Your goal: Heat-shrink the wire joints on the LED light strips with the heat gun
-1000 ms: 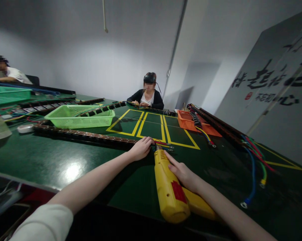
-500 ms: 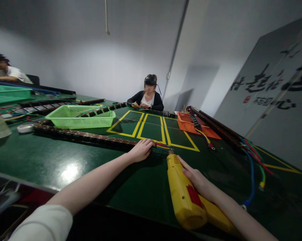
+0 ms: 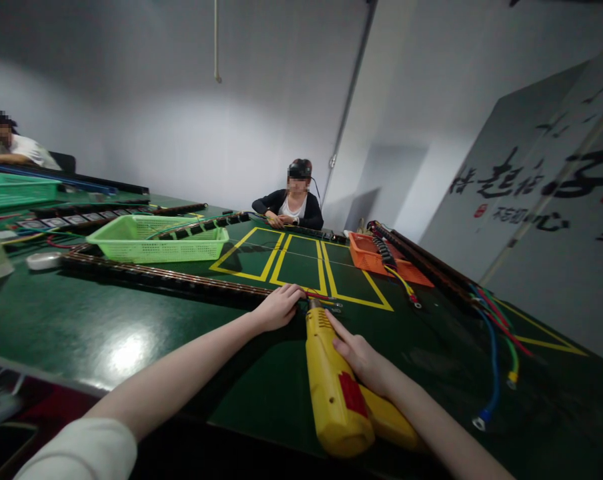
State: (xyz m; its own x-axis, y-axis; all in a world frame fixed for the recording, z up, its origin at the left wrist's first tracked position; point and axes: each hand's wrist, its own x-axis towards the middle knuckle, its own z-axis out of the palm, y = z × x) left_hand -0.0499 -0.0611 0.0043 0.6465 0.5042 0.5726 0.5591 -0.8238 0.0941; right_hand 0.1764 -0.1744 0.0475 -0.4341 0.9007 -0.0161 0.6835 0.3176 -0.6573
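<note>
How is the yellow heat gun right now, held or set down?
Held: the right hand grasps the yellow heat gun, its nozzle pointing toward the wires beside the left hand.

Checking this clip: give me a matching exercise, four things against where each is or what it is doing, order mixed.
Things:
1. left hand
2. orange basket
3. right hand
4. lime basket

Places and states:
A. gripping the yellow heat gun
B. left of the yellow outlines
C. at the wired end of the near strip
D. right of the yellow outlines

Pairs: 1-C, 2-D, 3-A, 4-B
</note>
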